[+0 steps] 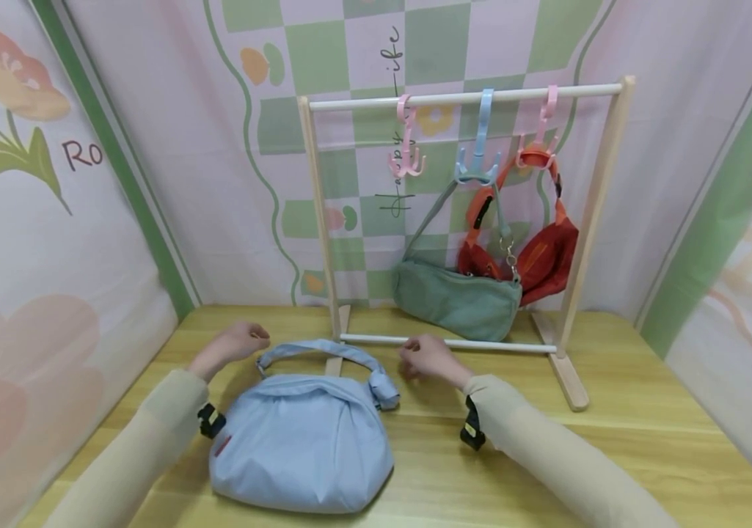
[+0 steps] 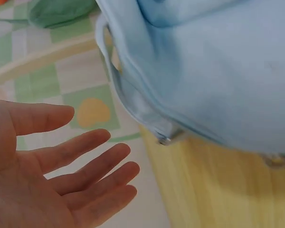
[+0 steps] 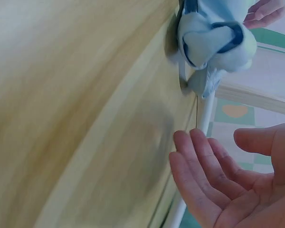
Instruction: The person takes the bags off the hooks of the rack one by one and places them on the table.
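A light blue handbag (image 1: 303,447) lies on the wooden table, its knotted strap (image 1: 323,348) arched toward the rack. Left of the strap, my left hand (image 1: 237,345) hovers apart from the bag. In the left wrist view that hand (image 2: 71,175) shows spread, relaxed fingers with nothing in them. Right of the strap's knot (image 1: 384,389), my right hand (image 1: 431,359) is held near the rack's lower bar. The right wrist view shows this hand (image 3: 228,180) empty, fingers loosely bent, with the knot (image 3: 213,42) beyond the fingertips.
A rack with a white top bar (image 1: 356,103) and wooden posts stands behind. Pink (image 1: 406,139) and blue (image 1: 481,139) hooks hang from it. A green bag (image 1: 458,297) and a red bag (image 1: 550,257) hang at right. Printed curtains enclose the table (image 1: 646,411).
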`<action>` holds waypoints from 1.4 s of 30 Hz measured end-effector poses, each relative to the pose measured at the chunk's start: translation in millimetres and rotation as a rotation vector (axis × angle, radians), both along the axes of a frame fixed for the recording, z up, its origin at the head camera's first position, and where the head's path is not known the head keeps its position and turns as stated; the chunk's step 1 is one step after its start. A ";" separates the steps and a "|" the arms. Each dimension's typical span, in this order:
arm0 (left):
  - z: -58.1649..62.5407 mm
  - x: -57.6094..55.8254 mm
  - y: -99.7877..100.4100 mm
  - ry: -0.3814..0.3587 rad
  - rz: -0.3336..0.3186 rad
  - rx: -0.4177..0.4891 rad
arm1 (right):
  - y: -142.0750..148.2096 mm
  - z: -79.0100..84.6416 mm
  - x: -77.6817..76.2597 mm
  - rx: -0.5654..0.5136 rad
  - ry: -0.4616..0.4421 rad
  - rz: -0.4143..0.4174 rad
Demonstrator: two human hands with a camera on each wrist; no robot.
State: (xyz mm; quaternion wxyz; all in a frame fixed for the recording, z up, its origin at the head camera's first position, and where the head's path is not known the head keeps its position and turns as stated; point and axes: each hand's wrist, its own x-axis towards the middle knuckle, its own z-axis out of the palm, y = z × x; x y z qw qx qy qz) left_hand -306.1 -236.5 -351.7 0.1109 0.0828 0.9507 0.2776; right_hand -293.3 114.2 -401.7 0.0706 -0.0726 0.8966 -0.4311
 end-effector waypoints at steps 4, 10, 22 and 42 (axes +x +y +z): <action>5.8 3.1 10.1 0.008 -0.014 0.007 | 9.5 6.7 -0.7 0.105 0.079 0.013; 12.2 4.3 24.2 0.046 -0.038 0.043 | 25.2 12.0 -3.6 0.228 0.155 0.033; 14.4 0.8 49.3 0.194 -0.071 0.113 | 48.4 17.8 1.7 0.269 0.233 0.071; 22.4 -9.2 95.5 0.409 -0.077 0.204 | 75.1 33.3 8.8 0.271 0.333 -0.018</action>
